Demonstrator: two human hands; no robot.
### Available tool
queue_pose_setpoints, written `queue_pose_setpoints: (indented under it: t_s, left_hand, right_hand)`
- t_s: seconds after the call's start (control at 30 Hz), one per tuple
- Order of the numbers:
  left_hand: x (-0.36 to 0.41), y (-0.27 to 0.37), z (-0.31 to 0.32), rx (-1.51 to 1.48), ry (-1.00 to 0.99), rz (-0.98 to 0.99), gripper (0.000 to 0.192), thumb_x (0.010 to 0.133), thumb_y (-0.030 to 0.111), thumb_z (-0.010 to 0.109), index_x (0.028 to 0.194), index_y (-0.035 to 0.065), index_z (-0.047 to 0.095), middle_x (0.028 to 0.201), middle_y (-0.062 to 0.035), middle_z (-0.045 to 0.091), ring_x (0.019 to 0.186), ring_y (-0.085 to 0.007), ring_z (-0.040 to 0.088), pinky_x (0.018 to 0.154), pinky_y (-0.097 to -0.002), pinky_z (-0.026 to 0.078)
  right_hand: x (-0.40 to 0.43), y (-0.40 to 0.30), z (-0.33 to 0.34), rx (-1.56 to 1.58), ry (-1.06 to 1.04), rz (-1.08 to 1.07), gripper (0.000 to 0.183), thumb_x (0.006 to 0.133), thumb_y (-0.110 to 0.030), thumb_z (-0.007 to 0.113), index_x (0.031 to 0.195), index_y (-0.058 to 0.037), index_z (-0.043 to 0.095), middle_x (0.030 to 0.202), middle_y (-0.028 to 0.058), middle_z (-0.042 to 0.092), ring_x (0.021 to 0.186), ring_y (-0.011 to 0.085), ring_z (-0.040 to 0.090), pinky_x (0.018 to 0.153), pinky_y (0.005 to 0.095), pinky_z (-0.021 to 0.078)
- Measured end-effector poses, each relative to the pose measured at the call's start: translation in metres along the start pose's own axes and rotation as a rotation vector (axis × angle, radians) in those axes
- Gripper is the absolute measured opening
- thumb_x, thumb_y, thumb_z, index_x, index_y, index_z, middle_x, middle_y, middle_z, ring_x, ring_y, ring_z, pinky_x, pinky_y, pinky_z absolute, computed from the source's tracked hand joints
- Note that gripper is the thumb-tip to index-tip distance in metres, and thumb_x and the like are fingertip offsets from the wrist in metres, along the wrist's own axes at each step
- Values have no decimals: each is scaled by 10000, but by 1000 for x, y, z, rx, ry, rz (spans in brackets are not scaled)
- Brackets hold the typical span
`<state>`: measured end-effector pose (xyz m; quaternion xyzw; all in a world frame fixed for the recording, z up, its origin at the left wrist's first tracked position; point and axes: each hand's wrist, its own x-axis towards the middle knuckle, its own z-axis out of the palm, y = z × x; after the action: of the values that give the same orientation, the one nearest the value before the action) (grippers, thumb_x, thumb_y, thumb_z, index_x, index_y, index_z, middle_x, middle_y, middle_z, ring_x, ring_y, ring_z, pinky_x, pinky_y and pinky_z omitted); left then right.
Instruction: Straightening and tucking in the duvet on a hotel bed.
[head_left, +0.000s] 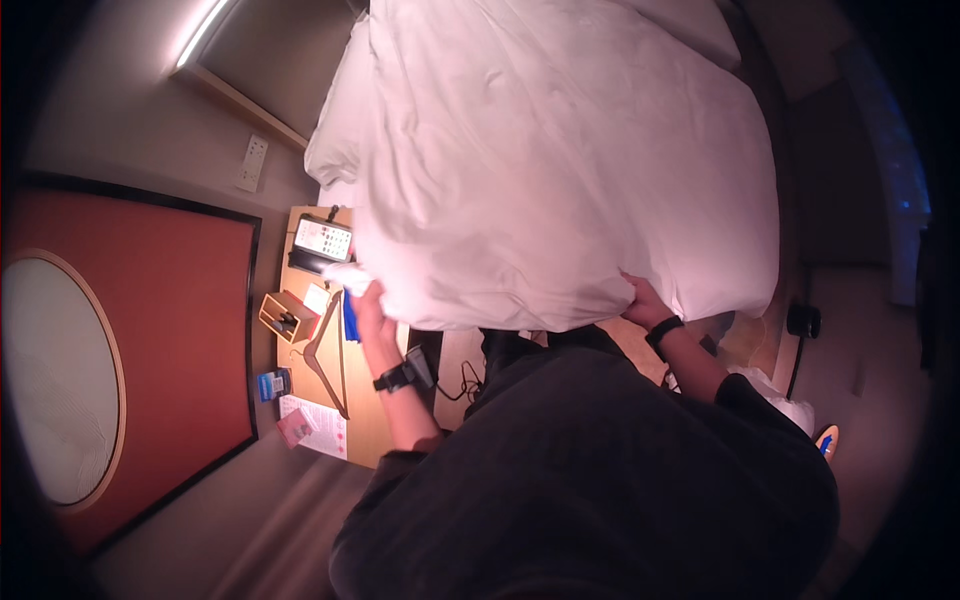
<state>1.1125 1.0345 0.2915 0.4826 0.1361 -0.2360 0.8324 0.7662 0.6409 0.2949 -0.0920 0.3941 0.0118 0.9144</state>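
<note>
A white duvet (540, 180) spreads over the bed before me, creased, its near edge lifted off against my thighs. My left hand (373, 307) grips the duvet's left near corner, and a tuft of white cloth sticks out past the fingers. On the right, my right hand (643, 301) holds the near edge, with the fingers partly hidden by the cloth. Black bands circle both wrists. The bed's surface beneath the duvet is hidden.
Left of me a wooden desk (367, 442) carries a clothes hanger (319, 356), a phone (322, 238), a small wooden box (289, 319) and printed papers (326, 427). A wall socket panel (253, 163) and a red framed panel (187, 300) are on the left wall. A black cable (461, 386) hangs beside the desk.
</note>
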Motion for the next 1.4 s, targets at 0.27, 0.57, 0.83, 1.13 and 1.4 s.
queue_pose_setpoints:
  t_s: [0.27, 0.57, 0.83, 1.13, 1.4]
  left_hand:
    - [-37, 202, 84, 473, 415, 648, 403, 716, -92, 611, 1113, -106, 540, 960, -99, 619, 773, -164, 613, 671, -278, 503]
    - [-37, 222, 99, 623, 302, 944, 377, 749, -97, 573, 1121, -160, 570, 1008, -179, 659, 849, -216, 649, 780, -316, 531]
    - [4, 249, 38, 1044, 678, 802, 381, 733, -72, 570, 1106, -112, 638, 1009, -198, 703, 875, -282, 692, 763, -373, 569]
    - [42, 270, 4, 1102, 730, 996, 475, 697, 14, 527, 1152, -29, 652, 1044, -218, 701, 971, -368, 670, 863, -436, 507]
    - [44, 270, 4, 1177, 698, 973, 457, 678, 30, 535, 1110, -28, 671, 1025, -216, 704, 943, -388, 670, 850, -455, 504]
  right_hand:
    - [106, 75, 78, -709, 419, 308, 859, 829, -408, 684, 1447, 19, 266, 1501, 231, 304, 1396, 335, 298, 1105, 443, 348]
    - [63, 99, 253, -1225, -421, -697, 436, 873, -236, 698, 1202, -46, 483, 1138, 95, 525, 970, 168, 576, 791, 313, 506]
    - [24, 96, 250, -1181, -402, -320, 437, 898, -283, 661, 1215, -30, 498, 1182, 109, 520, 1024, 194, 565, 841, 323, 509]
    - [4, 78, 154, -892, -223, -191, 404, 900, -286, 647, 1187, -33, 519, 1092, 70, 570, 1006, 168, 593, 851, 321, 522]
    - [-37, 71, 107, -738, -43, -288, 349, 923, -247, 626, 1181, -34, 525, 1068, 83, 586, 999, 175, 618, 853, 318, 530]
